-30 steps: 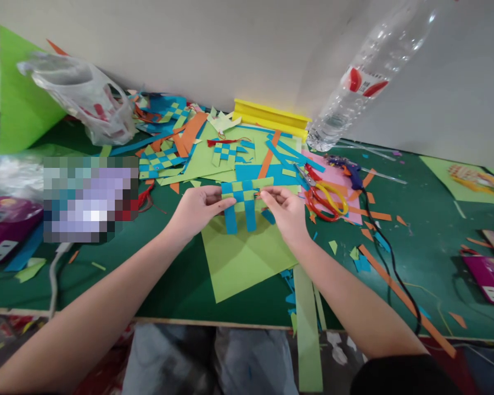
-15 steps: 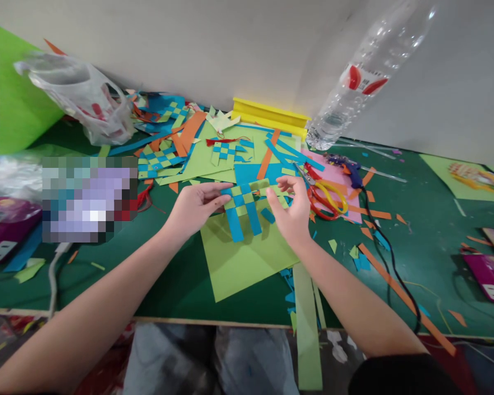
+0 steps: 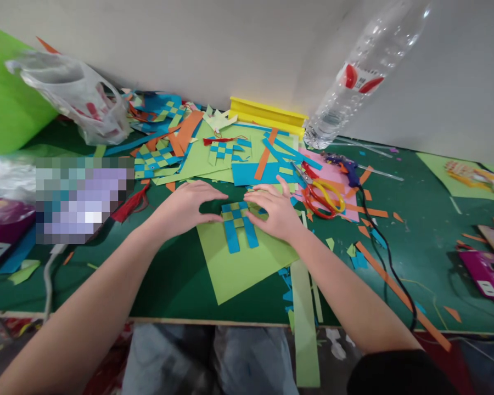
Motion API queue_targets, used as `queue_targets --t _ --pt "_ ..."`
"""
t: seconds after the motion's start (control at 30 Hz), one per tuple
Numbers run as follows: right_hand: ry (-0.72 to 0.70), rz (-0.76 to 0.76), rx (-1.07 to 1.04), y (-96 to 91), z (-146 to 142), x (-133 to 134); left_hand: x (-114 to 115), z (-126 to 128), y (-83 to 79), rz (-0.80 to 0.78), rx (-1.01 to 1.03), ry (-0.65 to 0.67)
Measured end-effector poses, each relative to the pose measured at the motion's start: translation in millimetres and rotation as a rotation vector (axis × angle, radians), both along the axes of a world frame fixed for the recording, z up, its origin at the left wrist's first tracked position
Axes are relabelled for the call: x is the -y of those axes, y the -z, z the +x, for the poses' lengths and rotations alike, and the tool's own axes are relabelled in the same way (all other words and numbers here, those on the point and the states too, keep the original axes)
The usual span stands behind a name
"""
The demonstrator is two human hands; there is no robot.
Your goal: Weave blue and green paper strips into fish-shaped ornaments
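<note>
Since the previous frame, the woven paper piece [image 3: 237,215] has shifted lower, toward my near side, and the left hand [image 3: 187,206] has released its edge. Nearest on the worktop [image 3: 168,285], a green sheet [image 3: 242,274] lies beneath the piece; its two blue strips [image 3: 231,240] point toward me. Left hand: fingers parted, thumb just beside the left edge. Right hand [image 3: 278,213]: fingers loosely curved over the right edge; I cannot tell whether they pinch it. Step in hand, I judge: repositioning the weave. Next move calls for a light two-sided grip, strips kept aligned. Beyond: scissors [image 3: 312,196], then a checked paper shape [image 3: 223,149].
</note>
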State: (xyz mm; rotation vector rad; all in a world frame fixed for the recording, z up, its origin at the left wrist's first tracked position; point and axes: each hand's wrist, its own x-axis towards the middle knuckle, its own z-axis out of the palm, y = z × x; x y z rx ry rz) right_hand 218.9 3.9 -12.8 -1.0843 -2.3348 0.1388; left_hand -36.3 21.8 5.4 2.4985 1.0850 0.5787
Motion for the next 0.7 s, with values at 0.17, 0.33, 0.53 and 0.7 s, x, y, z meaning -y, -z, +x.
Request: queue_targets --t 0.17,0.33,0.53,0.7 --pt "-0.017 -0.065 0.002 1.7 -0.2 -1.7 -2.5 -0.9 8.7 -0.023 -0.080 0.003" --pt "-0.016 -0.092 -0.002 2.9 0.0 -1.7 -0.3 1.7 10.1 0.000 -0.087 -0.025" --pt "-0.021 -0.096 -0.016 6.5 -0.2 -2.4 -2.4 2.6 11.2 -0.023 -0.056 0.012" --pt "-0.023 -0.065 -0.030 5.6 -0.9 -1.9 -3.0 2.9 11.8 -0.019 -0.049 0.027"
